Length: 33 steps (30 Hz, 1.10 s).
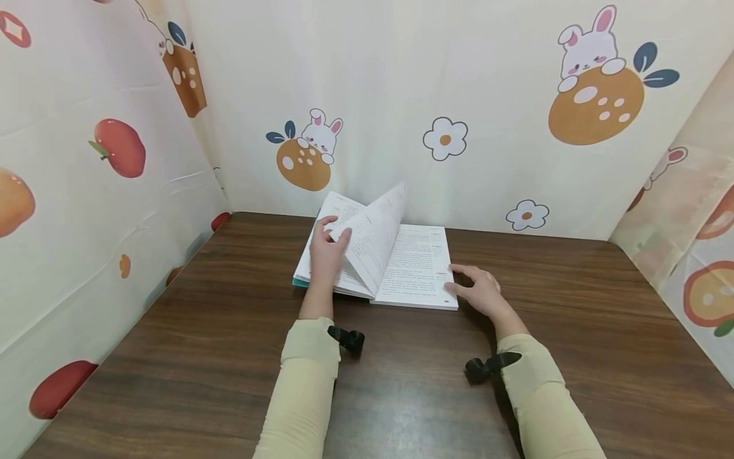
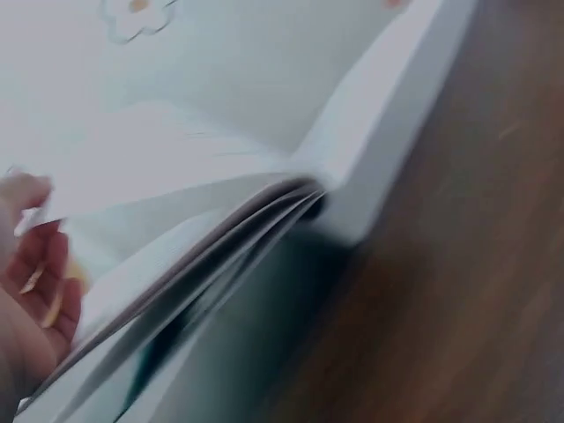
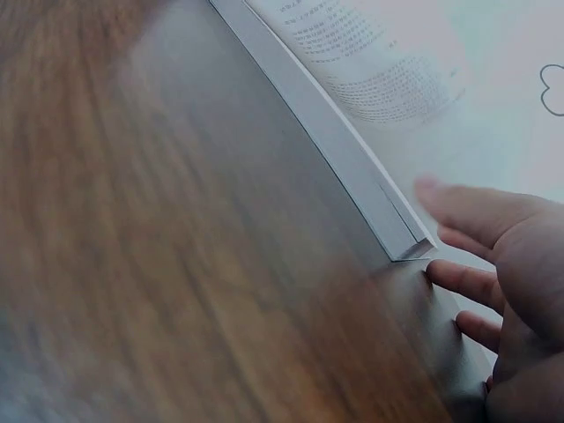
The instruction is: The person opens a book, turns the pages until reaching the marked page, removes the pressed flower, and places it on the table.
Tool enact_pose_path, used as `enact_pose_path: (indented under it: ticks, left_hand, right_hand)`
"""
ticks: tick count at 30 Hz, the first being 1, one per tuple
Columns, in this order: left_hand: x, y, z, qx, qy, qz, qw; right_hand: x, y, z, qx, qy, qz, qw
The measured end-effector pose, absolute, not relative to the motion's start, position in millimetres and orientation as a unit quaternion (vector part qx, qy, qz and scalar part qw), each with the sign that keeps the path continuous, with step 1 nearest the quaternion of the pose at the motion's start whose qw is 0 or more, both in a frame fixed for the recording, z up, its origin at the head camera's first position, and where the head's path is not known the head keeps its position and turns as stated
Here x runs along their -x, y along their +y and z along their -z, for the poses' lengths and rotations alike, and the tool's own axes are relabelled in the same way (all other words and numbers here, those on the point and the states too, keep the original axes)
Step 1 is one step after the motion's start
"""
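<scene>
An open book point(image 1: 414, 268) with printed white pages lies toward the back of the table. One page point(image 1: 374, 239) stands lifted and bent over the left half. My left hand point(image 1: 327, 255) pinches that page's edge between thumb and fingers; in the left wrist view the hand point(image 2: 35, 291) shows at the far left and the picture is blurred. At the book's right edge, my right hand point(image 1: 480, 290) rests with extended fingers. The right wrist view shows its thumb point(image 3: 476, 211) over the page and the other fingers beside the thick page block point(image 3: 326, 132).
The brown wooden table point(image 1: 189, 344) carries the book. A pale curtain point(image 1: 378, 83) printed with rabbits, fruit and flowers hangs right behind it and along both sides. Each wrist wears a black camera mount point(image 1: 350, 341).
</scene>
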<state>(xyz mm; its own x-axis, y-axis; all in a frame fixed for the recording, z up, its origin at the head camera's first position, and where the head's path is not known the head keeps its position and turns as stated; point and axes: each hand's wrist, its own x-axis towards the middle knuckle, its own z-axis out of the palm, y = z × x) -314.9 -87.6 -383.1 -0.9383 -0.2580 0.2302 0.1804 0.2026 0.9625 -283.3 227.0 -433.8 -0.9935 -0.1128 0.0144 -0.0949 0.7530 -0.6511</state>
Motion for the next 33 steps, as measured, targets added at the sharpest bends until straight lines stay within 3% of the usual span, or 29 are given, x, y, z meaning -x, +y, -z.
enact_pose_path:
  ticks: [10,15,27,33]
  left_hand:
    - [311,-141,383,-0.063,-0.885,0.457,-0.058]
    - [309,-147,389,-0.074,-0.899,0.415,-0.123]
    - [305,-143,395,-0.076,-0.930,0.332,-0.134]
    - [304,-128,395,-0.050,-0.965,0.247,-0.068]
  right_hand:
    - [281,227,433,0.057,0.938,0.342,0.022]
    - [282,227,433,0.059,0.937,0.343,0.022]
    - [282,225,431,0.057,0.935,0.350,0.028]
    - [281,226,431,0.054,0.935,0.349,0.030]
